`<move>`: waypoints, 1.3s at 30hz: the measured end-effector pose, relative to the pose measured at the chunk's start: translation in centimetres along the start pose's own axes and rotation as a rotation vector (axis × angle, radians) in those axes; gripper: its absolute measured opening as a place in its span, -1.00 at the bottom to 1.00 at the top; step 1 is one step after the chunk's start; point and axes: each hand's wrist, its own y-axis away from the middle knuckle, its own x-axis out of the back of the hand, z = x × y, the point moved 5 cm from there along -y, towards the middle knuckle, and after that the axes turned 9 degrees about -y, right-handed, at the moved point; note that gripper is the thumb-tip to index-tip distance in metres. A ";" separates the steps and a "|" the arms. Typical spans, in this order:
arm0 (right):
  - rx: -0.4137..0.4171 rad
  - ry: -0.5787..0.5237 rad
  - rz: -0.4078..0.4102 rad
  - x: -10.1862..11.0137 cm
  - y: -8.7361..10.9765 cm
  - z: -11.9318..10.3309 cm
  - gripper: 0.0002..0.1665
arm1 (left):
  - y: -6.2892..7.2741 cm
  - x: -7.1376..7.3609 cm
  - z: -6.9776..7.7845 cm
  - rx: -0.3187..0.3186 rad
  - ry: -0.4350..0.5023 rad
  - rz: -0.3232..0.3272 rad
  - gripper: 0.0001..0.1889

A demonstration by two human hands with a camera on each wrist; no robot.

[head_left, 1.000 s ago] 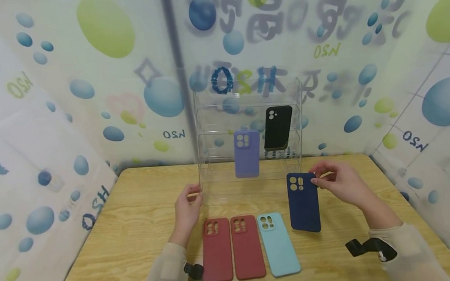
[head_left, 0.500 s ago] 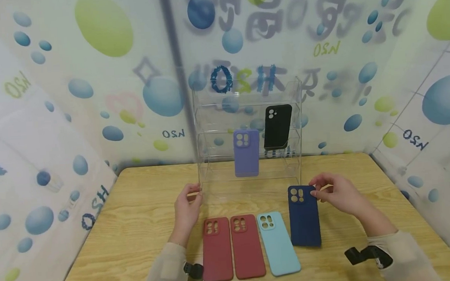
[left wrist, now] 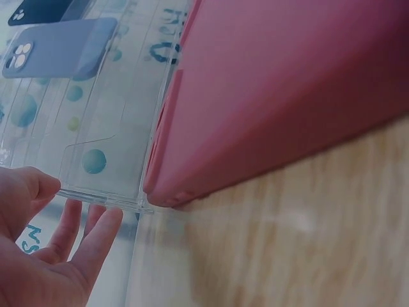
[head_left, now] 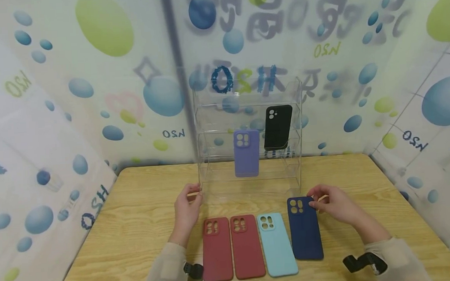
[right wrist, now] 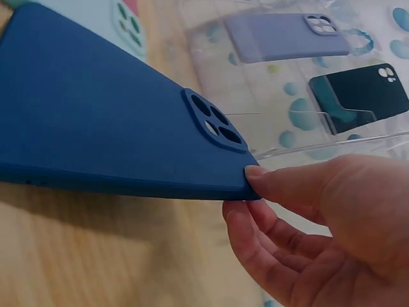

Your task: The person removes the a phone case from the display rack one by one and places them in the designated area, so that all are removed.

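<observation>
My right hand (head_left: 335,204) pinches the top right corner of a navy phone case (head_left: 305,230) between thumb and fingers. In the right wrist view this case (right wrist: 115,115) slopes over the wood, its camera cutouts close to my thumb. With my left hand (head_left: 188,209) I hold the lower left edge of a clear acrylic display rack (head_left: 199,159); the left wrist view shows thumb and fingers on either side of that edge. Beside the navy case lies a light blue phone case (head_left: 279,247). Two dark red phone cases, one (head_left: 248,253) next to the other (head_left: 217,255), lie further left.
A purple phone case (head_left: 247,160) stands in a lower tier of the rack. Higher and to the right leans a black phone case (head_left: 277,126). The wooden table (head_left: 137,223) meets printed curtain-like walls (head_left: 129,99) at the back and sides.
My right hand has come down toward the table with the navy case, bringing it alongside the light blue one, whose lower end has shifted slightly left. The left hand stays on the rack.
</observation>
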 end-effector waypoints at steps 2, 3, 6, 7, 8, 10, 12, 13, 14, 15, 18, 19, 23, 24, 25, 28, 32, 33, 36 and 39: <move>0.005 0.003 -0.011 -0.5 0.1 0.3 -0.71 | 0.0 0.0 0.0 0.000 -0.005 0.000 -0.76; 0.008 0.007 -0.016 -0.7 0.1 0.5 -0.72 | 0.0 0.0 0.0 0.000 -0.007 -0.001 -0.76; 0.003 0.028 -0.017 -1.3 0.1 1.0 -0.74 | 0.0 0.0 0.0 0.003 -0.008 -0.002 -0.76; 0.005 0.036 -0.020 -1.5 0.1 1.2 -0.74 | 0.0 0.0 0.0 0.004 -0.009 -0.003 -0.76; 0.004 0.044 -0.020 -1.6 0.0 1.3 -0.75 | 0.0 0.0 0.0 0.004 -0.007 -0.003 -0.76; 0.000 0.059 -0.017 -1.9 0.0 1.6 -0.75 | 0.0 -0.1 0.0 0.004 -0.006 -0.002 -0.76; -0.002 0.062 -0.020 -2.1 0.0 1.9 -0.75 | 0.0 -0.1 0.0 0.003 -0.006 -0.001 -0.76; -0.004 0.060 -0.024 -2.2 0.0 2.0 -0.75 | 0.0 -0.1 0.0 0.001 -0.008 -0.001 -0.76; -0.006 0.061 -0.025 -2.2 0.0 2.0 -0.75 | 0.0 -0.1 0.0 0.001 -0.009 0.000 -0.76; -0.009 0.058 -0.026 -2.2 -0.1 2.1 -0.75 | 0.0 -0.1 0.0 0.000 -0.009 0.000 -0.76; 0.000 0.058 -0.034 -2.3 -0.1 2.1 -0.76 | 0.0 -0.1 -0.1 0.000 -0.007 0.000 -0.76; 0.002 0.060 -0.035 -2.3 -0.1 2.0 -0.77 | 0.0 -0.1 -0.1 0.000 -0.007 0.000 -0.77; 0.034 0.114 -0.031 -2.5 -0.1 2.1 -0.85 | 0.0 -0.2 -0.2 0.004 -0.003 -0.001 -0.77; 0.046 0.140 -0.027 -2.6 -0.2 2.1 -0.87 | 0.0 -0.2 -0.2 0.004 -0.003 -0.001 -0.77; 0.047 0.163 -0.018 -2.6 -0.2 2.2 -0.88 | 0.0 -0.2 -0.2 0.005 -0.003 -0.003 -0.76; 0.074 0.234 -0.001 -2.8 -0.2 2.2 -0.88 | 0.0 -0.2 -0.2 0.009 -0.002 -0.006 -0.76; 0.078 0.261 0.016 -2.9 -0.2 1.9 -0.93 | -0.1 -0.2 -0.2 0.013 -0.001 -0.005 -0.75; 0.080 0.268 0.017 -2.9 -0.2 1.8 -0.93 | -0.1 -0.1 -0.3 0.013 -0.002 -0.004 -0.75; 0.076 0.292 0.026 -2.9 -0.1 1.5 -0.91 | -0.1 -0.1 -0.2 0.011 0.000 -0.006 -0.75; 0.077 0.306 0.036 -2.9 0.0 1.1 -0.89 | 0.0 -0.1 -0.2 0.008 0.002 -0.007 -0.75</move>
